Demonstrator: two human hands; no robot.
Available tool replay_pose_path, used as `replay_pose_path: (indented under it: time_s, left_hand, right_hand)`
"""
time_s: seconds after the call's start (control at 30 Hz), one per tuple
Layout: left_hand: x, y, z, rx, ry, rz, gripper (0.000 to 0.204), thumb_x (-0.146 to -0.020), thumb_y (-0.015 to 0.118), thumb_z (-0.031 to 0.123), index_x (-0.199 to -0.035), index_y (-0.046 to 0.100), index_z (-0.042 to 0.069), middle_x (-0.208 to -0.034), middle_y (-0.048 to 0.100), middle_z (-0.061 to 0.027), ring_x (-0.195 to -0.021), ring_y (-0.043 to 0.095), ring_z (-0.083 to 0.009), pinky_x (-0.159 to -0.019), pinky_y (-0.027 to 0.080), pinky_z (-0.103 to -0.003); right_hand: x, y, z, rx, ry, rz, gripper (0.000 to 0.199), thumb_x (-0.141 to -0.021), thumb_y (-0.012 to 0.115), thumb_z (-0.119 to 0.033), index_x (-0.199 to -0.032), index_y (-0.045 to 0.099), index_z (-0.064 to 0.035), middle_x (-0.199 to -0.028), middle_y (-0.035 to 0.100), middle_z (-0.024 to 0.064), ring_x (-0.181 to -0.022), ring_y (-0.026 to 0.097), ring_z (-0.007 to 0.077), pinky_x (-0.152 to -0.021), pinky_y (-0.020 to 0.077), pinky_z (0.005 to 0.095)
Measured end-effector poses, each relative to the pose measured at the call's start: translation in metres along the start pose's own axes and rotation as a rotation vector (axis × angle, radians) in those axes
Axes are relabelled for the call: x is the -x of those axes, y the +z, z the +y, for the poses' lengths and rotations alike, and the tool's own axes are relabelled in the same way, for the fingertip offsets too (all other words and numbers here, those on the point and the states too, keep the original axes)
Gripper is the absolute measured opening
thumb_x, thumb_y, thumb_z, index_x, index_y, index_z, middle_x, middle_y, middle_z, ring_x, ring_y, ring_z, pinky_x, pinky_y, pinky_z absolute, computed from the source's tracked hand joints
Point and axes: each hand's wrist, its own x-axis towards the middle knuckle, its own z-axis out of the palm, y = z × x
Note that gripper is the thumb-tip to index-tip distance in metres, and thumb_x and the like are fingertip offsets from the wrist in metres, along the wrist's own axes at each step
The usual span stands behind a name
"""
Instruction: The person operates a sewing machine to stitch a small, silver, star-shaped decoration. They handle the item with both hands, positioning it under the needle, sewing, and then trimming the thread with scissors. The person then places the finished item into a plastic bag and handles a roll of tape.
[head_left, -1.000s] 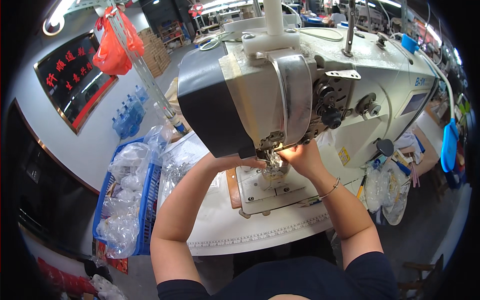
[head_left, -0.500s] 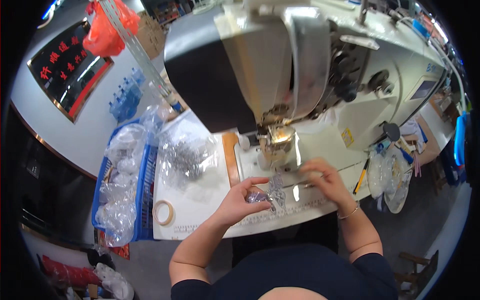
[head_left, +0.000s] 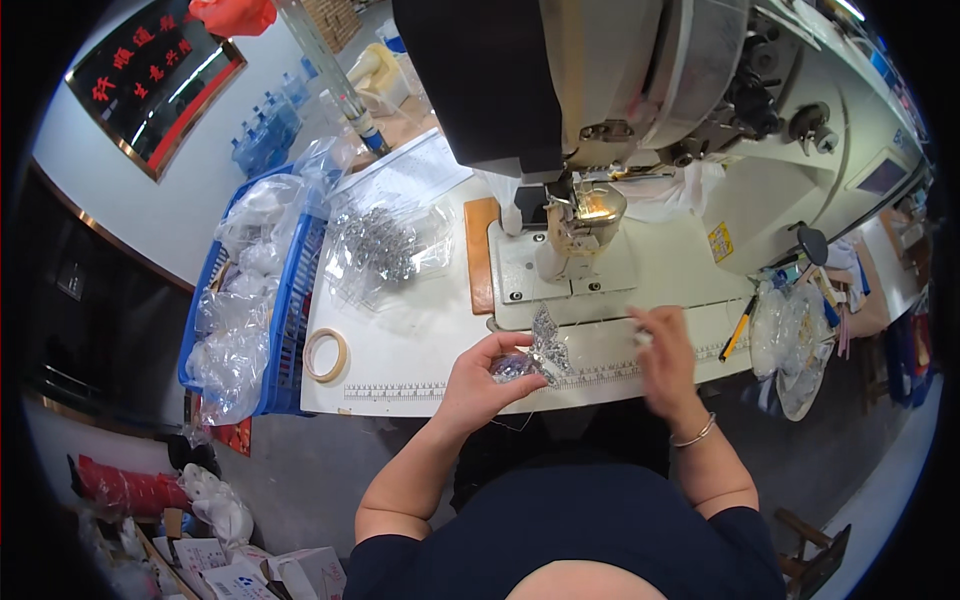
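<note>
My left hand [head_left: 483, 378] pinches a small clear plastic piece with a silvery pattern [head_left: 538, 352] over the front edge of the white sewing table [head_left: 420, 345]. Blurred with motion, my right hand [head_left: 663, 352] is just to the right of the piece and apart from it; something small and pale shows at its fingertips, too blurred to tell. Straight behind both hands stands the big sewing machine [head_left: 640, 90], with its lit needle area [head_left: 585, 215] on a white base plate [head_left: 560, 275].
A heap of clear silvery pieces [head_left: 385, 245] lies at the table's left. A tape roll [head_left: 326, 355] sits near the front left corner. A blue crate of plastic bags [head_left: 255, 300] stands left of the table. More bags [head_left: 795, 335] hang at the right.
Both hands have come away from the needle toward the table's front edge. The left hand now holds the clear piece up; the right has let go and shifted right.
</note>
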Motion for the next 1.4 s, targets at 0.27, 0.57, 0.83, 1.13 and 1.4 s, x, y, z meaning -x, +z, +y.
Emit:
replay_pose_path:
  time_s: [0.27,0.57,0.83,1.13,1.4]
  left_hand:
    - [0.011,0.007,0.001,0.060,0.050,-0.022,0.048,-0.070,0.078,0.003,-0.112,0.055,0.001,-0.092,0.062,-0.0045,-0.079,0.058,-0.0068,-0.069,0.048,-0.019]
    - [0.014,0.004,-0.011,0.283,0.037,-0.080,0.048,-0.072,0.074,0.000,-0.115,0.052,0.000,-0.095,0.062,-0.0071,-0.086,0.060,-0.0098,-0.075,0.049,-0.022]
    - [0.015,0.031,-0.069,1.414,0.018,-0.732,0.051,-0.082,0.063,0.024,-0.123,0.044,0.001,-0.109,0.057,-0.0104,-0.113,0.051,-0.0262,-0.096,0.040,-0.041]
    - [0.034,0.046,-0.051,0.534,0.215,-0.318,0.131,-0.057,0.079,0.060,-0.147,-0.002,0.009,-0.150,0.013,-0.0129,-0.137,0.020,-0.0263,-0.110,0.020,-0.041]
    - [0.037,0.046,-0.049,0.726,0.013,-0.349,0.086,-0.072,0.061,0.011,-0.145,0.015,0.004,-0.150,0.019,-0.0119,-0.139,0.017,-0.0245,-0.112,0.014,-0.043]
  right_hand:
    - [0.004,0.032,-0.024,0.076,-0.188,-0.096,0.026,-0.068,0.076,-0.014,-0.091,0.067,-0.0079,-0.080,0.056,0.0065,-0.061,0.057,0.0209,-0.052,0.0463,0.0304]
    - [0.011,0.032,0.001,-1.036,0.517,-0.155,0.056,-0.086,0.065,-0.032,-0.128,0.042,-0.0044,-0.113,0.051,0.0029,-0.070,0.045,0.0056,-0.055,0.0363,0.0187]
    - [-0.016,0.068,-0.008,-1.546,0.626,-0.199,0.061,-0.082,0.067,-0.021,-0.132,0.039,-0.0033,-0.113,0.057,0.0105,-0.060,0.044,0.0041,-0.049,0.0321,0.0166]
    - [-0.033,0.091,-0.038,-0.595,0.287,0.164,0.010,-0.078,0.067,-0.002,-0.080,0.057,-0.0033,-0.074,0.055,-0.0005,-0.059,0.048,0.0039,-0.050,0.0382,0.0185]
    - [-0.048,0.106,-0.051,-0.473,-0.034,0.150,0.017,-0.080,0.069,-0.007,-0.094,0.062,-0.0027,-0.072,0.054,0.0004,-0.061,0.047,0.0064,-0.054,0.0385,0.0207]
